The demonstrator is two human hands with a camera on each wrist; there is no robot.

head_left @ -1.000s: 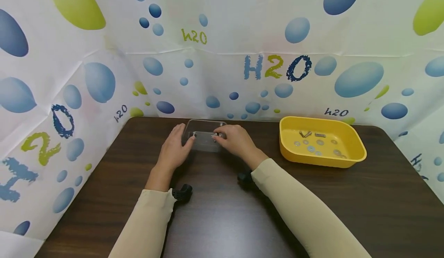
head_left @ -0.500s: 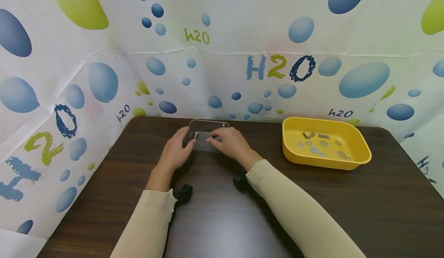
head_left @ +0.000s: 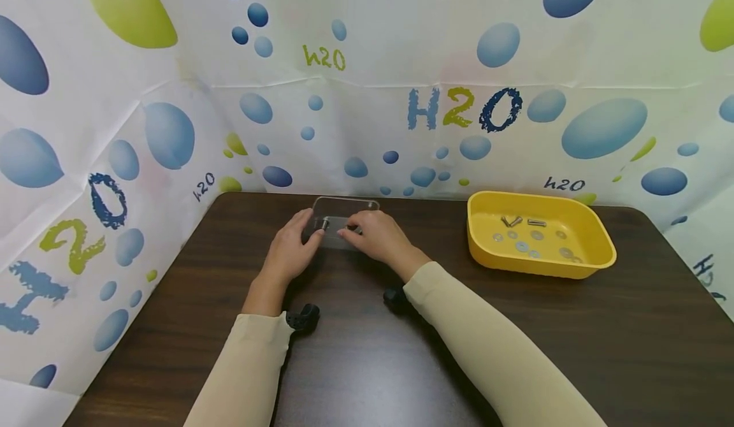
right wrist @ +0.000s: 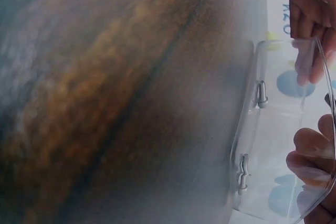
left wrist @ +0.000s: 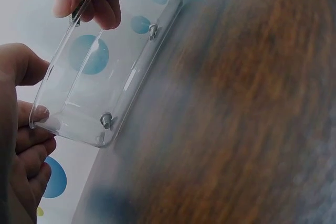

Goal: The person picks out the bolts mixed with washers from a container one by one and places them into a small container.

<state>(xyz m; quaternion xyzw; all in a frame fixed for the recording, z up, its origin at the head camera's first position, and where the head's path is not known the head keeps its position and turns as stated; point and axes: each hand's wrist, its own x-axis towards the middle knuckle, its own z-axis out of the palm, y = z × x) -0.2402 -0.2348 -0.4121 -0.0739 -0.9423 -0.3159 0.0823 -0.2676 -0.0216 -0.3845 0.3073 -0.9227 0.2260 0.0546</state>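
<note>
The clear plastic container [head_left: 338, 243] stood on the worktop [head_left: 355, 350] near its back edge. The left hand [head_left: 287, 252] gripped the container's left end. The right hand [head_left: 381, 239] was positioned at the container's right portion, its grip narrow, pinching a threaded bolt [left wrist: 76, 19]. Two metal bolts [left wrist: 106, 120] were inside the container. The yellow tray [head_left: 516, 264], to the right, contained washers [head_left: 536, 236].

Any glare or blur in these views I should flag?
Head: soft glare on the near part of the tabletop; yellow tray fairly crisp. Left wrist: tabletop heavily blurred, highlights along the clear plastic box. Right wrist: tabletop likewise blurred, two bolts in the box distinguishable.
</note>
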